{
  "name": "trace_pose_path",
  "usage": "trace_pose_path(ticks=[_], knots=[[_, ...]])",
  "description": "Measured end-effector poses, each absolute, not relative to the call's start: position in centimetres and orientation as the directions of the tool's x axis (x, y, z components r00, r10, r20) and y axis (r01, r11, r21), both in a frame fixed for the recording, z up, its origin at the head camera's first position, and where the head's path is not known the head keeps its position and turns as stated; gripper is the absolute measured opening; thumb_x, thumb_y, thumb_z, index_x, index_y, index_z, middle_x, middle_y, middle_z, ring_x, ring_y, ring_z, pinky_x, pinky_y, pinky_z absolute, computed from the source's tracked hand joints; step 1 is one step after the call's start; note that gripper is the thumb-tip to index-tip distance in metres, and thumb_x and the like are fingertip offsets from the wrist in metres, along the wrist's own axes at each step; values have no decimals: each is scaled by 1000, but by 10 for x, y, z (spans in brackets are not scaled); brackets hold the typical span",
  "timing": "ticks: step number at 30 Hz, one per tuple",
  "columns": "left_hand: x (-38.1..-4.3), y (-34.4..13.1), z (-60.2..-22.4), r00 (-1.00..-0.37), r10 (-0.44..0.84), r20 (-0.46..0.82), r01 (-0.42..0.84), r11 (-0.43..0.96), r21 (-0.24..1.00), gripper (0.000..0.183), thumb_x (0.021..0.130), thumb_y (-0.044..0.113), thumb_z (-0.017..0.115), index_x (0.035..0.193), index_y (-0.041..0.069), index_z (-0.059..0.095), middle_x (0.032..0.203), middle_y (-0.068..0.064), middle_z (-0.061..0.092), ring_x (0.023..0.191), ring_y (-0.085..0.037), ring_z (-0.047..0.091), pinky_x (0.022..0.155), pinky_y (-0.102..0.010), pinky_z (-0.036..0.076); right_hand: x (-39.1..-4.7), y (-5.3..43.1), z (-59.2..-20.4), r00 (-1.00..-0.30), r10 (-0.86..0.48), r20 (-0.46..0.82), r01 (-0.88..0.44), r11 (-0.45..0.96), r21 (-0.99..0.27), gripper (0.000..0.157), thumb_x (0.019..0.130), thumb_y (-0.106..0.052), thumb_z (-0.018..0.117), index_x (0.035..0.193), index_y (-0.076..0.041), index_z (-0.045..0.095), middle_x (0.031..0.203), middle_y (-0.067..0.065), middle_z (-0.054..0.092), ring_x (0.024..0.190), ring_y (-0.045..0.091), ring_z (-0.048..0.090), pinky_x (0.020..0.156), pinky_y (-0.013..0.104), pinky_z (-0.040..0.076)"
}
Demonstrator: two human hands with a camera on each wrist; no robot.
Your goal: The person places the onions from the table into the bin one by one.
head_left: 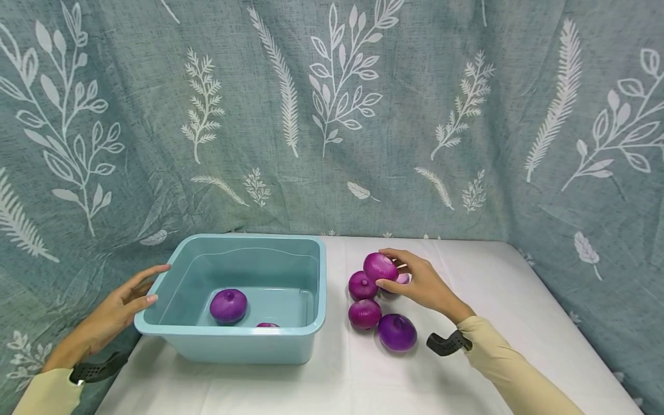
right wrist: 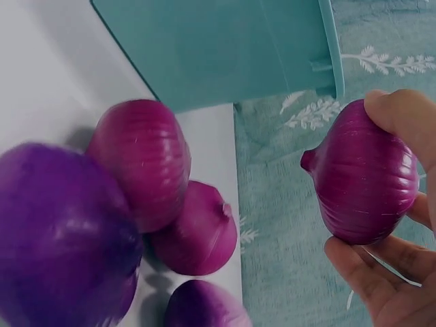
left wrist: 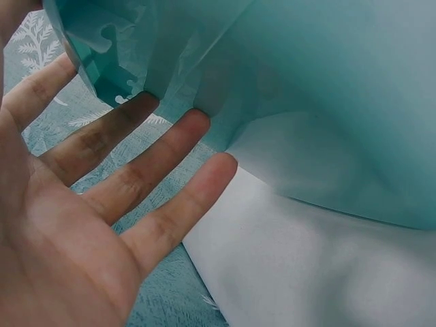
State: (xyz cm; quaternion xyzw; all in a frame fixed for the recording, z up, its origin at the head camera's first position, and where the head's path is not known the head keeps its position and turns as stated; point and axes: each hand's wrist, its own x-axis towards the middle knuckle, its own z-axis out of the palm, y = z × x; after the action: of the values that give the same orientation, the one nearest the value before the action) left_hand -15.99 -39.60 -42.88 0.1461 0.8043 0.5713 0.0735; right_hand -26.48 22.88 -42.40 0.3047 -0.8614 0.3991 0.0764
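Observation:
My right hand [head_left: 422, 282] grips a red onion [head_left: 380, 267] between thumb and fingers, above the other onions on the table. In the right wrist view that onion [right wrist: 364, 177] is raised clear of the pile, its stem end pointing left. Below it lie two magenta onions [head_left: 365, 314], a larger dark purple onion [head_left: 397, 332] and a paler one [head_left: 402, 279], partly hidden by my hand. At the left rim of a light blue plastic basin [head_left: 233, 347], my left hand [head_left: 121, 308] rests with its fingers extended and spread.
Inside the basin sits a purple onion [head_left: 228, 305]; another onion [head_left: 268, 325] shows just its top above the front rim. A white cloth covers the table [head_left: 467, 369]. Green leaf-patterned fabric [head_left: 311, 190] hangs behind and at the sides.

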Motion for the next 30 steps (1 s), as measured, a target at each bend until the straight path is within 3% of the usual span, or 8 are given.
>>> trace_pose_path(ticks=[8, 15, 19, 22, 25, 28, 30], knots=[[-162, -397, -429, -951, 305, 46, 142, 300, 943, 63, 112, 14, 44, 167, 25, 16, 167, 1, 16, 126, 14, 40, 89, -33, 55, -262, 211, -415, -784, -487, 384, -606, 469, -643, 67, 86, -36, 86, 145, -18, 58, 131, -1, 64, 106, 20, 67, 89, 40, 58], [-163, -398, -430, -949, 313, 49, 150, 309, 939, 63, 112, 13, 44, 167, 25, 16, 169, -4, 13, 127, 12, 40, 90, -35, 55, -261, 197, -413, -772, -513, 376, -611, 434, -662, 66, 86, -32, 87, 144, -18, 58, 131, -1, 64, 105, 22, 67, 89, 42, 58], [-161, -397, -429, -950, 307, 46, 154, 339, 928, 63, 112, 15, 44, 167, 25, 15, 170, 0, 10, 133, 7, 34, 96, -47, 52, -259, 190, -409, -767, -521, 375, -614, 430, -662, 67, 86, -34, 87, 144, -19, 59, 131, -3, 64, 106, 19, 66, 89, 39, 57], [-159, -396, -429, -952, 302, 43, 147, 334, 931, 63, 112, 14, 44, 167, 26, 16, 170, -1, 10, 132, 9, 35, 95, -46, 53, -258, 185, -406, -757, -528, 385, -627, 423, -654, 67, 85, -36, 87, 144, -19, 59, 132, -5, 64, 108, 18, 65, 91, 36, 57], [-158, -395, -429, -951, 306, 51, 149, 308, 940, 63, 112, 13, 44, 167, 25, 16, 170, -6, 11, 126, 14, 40, 89, -35, 55, -257, 179, -404, -744, -540, 394, -642, 412, -647, 68, 85, -37, 87, 144, -19, 59, 133, -6, 63, 111, 18, 63, 93, 35, 56], [-157, -393, -429, -954, 297, 48, 147, 321, 936, 63, 112, 13, 45, 167, 26, 17, 170, -8, 11, 127, 11, 40, 90, -39, 55, -257, 175, -403, -737, -548, 395, -647, 405, -646, 69, 85, -38, 87, 145, -20, 59, 134, -7, 63, 111, 17, 63, 93, 35, 56], [-155, -393, -428, -956, 289, 43, 146, 344, 928, 63, 112, 15, 45, 167, 26, 16, 171, -6, 10, 140, -4, 37, 95, -51, 53, -256, 172, -402, -737, -549, 395, -646, 399, -651, 69, 85, -38, 87, 145, -22, 58, 134, -8, 63, 110, 17, 64, 92, 35, 56]])
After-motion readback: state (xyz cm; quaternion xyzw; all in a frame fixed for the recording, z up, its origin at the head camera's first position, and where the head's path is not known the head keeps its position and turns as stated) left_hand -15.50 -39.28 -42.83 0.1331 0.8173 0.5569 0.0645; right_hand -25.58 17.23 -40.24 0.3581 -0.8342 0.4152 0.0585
